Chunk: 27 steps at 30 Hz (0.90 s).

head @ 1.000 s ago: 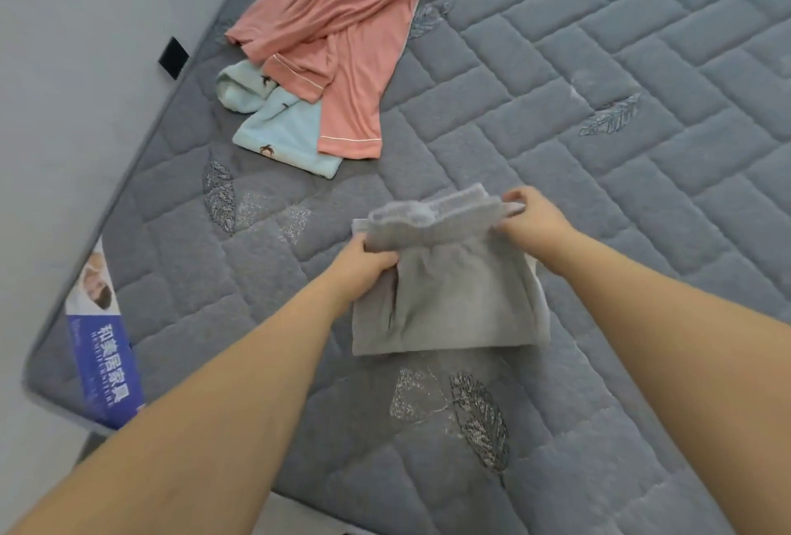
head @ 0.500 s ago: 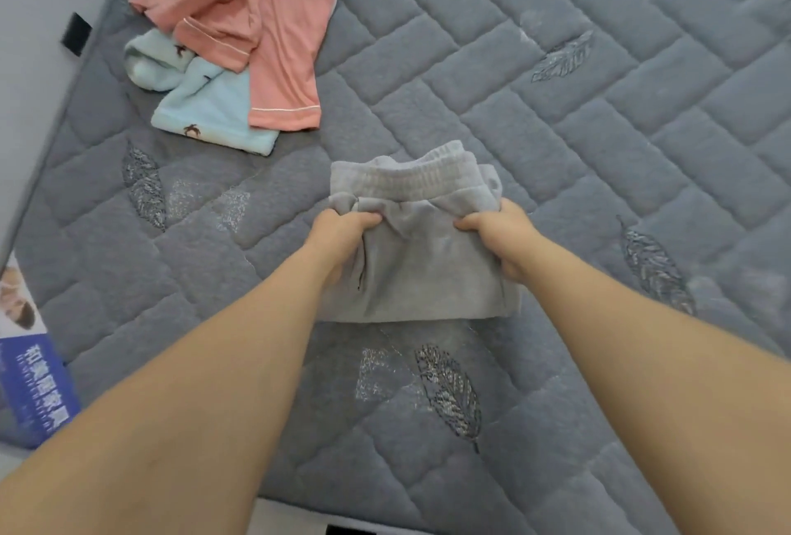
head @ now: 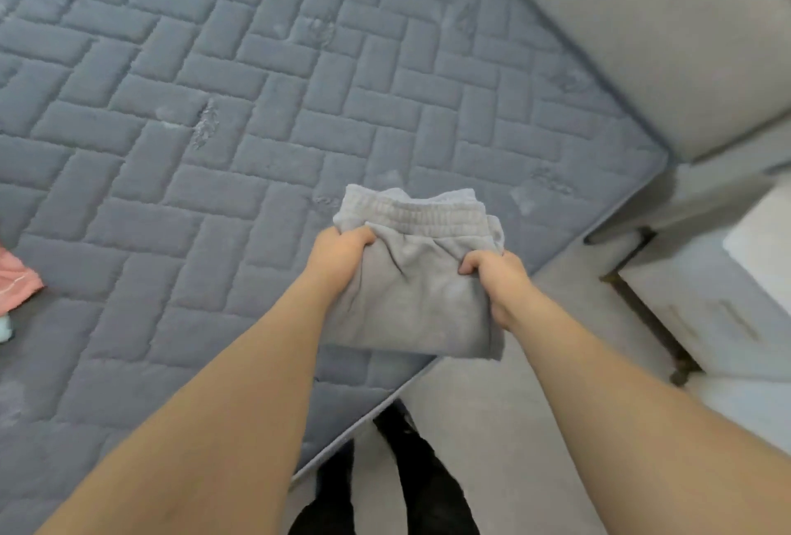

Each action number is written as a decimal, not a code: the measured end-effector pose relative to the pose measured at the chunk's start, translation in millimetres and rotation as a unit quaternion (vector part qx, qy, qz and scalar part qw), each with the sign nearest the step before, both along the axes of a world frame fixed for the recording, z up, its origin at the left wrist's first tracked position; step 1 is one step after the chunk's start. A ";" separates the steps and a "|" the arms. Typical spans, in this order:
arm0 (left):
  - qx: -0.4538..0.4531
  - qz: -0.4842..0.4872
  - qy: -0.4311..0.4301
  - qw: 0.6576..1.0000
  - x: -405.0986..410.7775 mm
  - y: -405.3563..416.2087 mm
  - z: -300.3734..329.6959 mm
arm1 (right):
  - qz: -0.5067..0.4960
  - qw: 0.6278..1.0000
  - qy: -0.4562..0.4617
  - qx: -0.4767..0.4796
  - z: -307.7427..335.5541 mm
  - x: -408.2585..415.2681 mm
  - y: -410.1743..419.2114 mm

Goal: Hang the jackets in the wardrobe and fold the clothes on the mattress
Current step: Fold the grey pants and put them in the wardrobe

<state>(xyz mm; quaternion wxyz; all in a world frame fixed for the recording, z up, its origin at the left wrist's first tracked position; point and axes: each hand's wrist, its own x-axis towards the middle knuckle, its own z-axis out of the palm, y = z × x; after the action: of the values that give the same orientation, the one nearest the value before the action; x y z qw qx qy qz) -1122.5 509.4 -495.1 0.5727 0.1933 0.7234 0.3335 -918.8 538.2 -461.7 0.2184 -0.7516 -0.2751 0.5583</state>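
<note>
Sweatpants (head: 411, 299), grey, folded into a thick bundle, caught between both hands near the lower right corner of the mattress (head: 214, 106). Left hand (head: 338, 260) clamped on the bundle's left edge, fingers curled over the top and dug into the fabric just below the waistband (head: 428, 215). Right hand (head: 496, 282) locked on the right edge, fingers curled tight into the cloth. Both grips firmly closed on the fabric, no spread fingers anywhere.

Waistband up and away from the body, ribbed elastic poking out above and beyond both sets of knuckles. Bulk of the bundle hung below and between the two grips, sagging slightly in the middle, bottom fold lying across between the forearms. Lower right corner seen against the floor (head: 492, 427), past the mattress edge; the rest seen over the quilted grey surface. Whether touching the mattress or lifted clear of it, impossible to tell.

Far left edge: scrap of pink garment (head: 17, 282) on the mattress, well apart from the bundle, with a sliver of pale blue cloth (head: 4, 329) just below it. Top right: grey upholstered panel (head: 642, 42) along the mattress side. Right: white cabinet (head: 727, 320) on the floor. Bottom centre: dark-clad legs (head: 419, 483) beside the mattress corner.
</note>
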 end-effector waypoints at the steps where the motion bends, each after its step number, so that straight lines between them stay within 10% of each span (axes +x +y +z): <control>1: 0.010 -0.039 0.004 0.999 28.9 7.3 14.3 | -0.037 0.999 -0.003 0.006 15.0 29.8 -9.5; 16: 0.141 -0.479 -0.085 0.862 531.4 -33.4 282.1 | -0.499 0.845 -0.031 0.189 256.4 449.5 -248.9; 27: 0.254 -0.652 -0.170 0.694 781.8 -134.5 442.9 | -0.636 0.684 -0.127 0.333 397.6 609.6 -387.3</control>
<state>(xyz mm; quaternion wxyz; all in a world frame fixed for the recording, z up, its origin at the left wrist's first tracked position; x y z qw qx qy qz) -340.7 374.8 -52.2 0.6885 0.6948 0.1939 0.0745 -309.3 151.0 -64.1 0.7199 -0.6875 0.0766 0.0565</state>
